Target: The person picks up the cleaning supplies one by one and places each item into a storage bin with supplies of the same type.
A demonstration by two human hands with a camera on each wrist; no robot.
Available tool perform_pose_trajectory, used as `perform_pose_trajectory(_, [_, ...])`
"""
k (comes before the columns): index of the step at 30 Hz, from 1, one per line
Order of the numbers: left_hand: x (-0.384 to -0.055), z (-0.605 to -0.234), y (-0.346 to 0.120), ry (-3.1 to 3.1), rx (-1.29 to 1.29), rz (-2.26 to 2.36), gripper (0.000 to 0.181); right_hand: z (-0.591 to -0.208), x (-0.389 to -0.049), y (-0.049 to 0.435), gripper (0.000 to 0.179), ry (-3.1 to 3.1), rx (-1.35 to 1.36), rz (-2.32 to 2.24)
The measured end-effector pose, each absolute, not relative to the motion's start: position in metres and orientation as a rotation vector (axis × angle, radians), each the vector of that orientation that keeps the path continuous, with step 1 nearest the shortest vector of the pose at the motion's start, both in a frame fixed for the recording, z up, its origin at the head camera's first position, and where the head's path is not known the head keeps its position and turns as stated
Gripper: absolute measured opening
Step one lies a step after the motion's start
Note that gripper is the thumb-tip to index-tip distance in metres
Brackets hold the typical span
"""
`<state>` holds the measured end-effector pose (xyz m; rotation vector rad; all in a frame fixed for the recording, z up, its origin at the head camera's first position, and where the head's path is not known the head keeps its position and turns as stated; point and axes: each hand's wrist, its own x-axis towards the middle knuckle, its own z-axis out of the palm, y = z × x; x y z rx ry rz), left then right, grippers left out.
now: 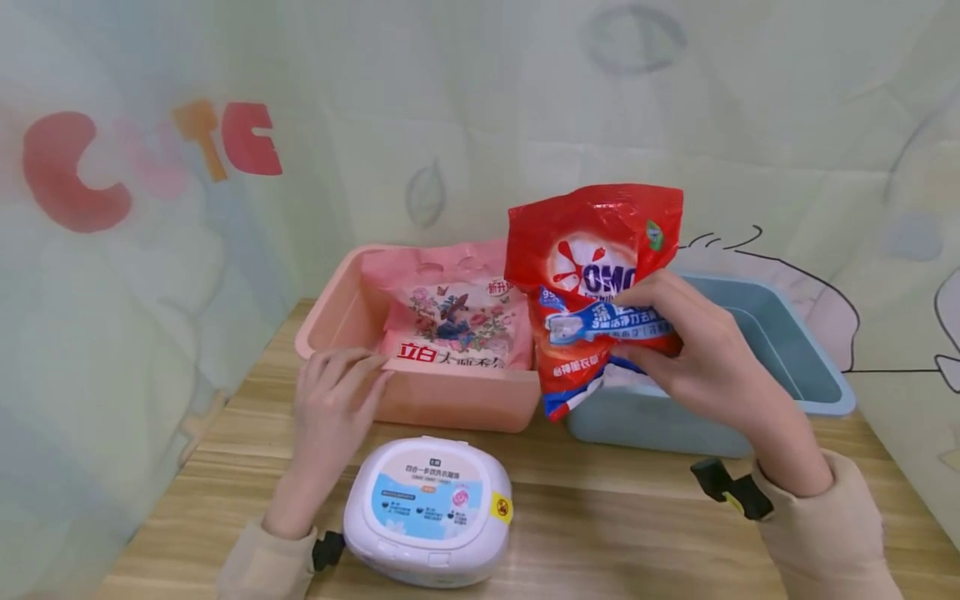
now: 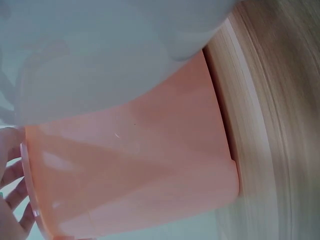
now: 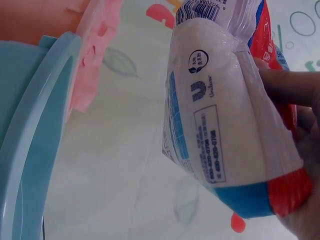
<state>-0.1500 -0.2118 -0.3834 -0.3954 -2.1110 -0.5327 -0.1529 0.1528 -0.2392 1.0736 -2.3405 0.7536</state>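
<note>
My right hand (image 1: 702,357) pinches the red bag (image 1: 581,287), its long axis near upright, leftward of those fingers, while my left hand (image 1: 330,402) touches the pink bin (image 1: 465,404), grip unclear.

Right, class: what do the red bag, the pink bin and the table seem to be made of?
Red bag: likely thin, glossy plastic film, judging by its creases and shine. Pink bin: probably moulded plastic, smooth, with rounded corners and a soft sheen. Table: wood or wood-look laminate; grain shows, but I can't tell which.
</note>
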Motion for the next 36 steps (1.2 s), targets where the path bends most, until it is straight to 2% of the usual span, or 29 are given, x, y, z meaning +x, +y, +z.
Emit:
perform_pose_trajectory(19, [-0.151,-0.382,-0.212,-2.089,-0.403,-0.532,0.027,-0.235,-0.178,0.127,0.047,-2.404,1.004,0.795])
perform_pose_trajectory(36, [-0.149,-0.384,-0.213,-2.123,-0.395,-0.523,0.028,-0.238,-0.2,0.109,0.049,-2.451,0.981,0.922])
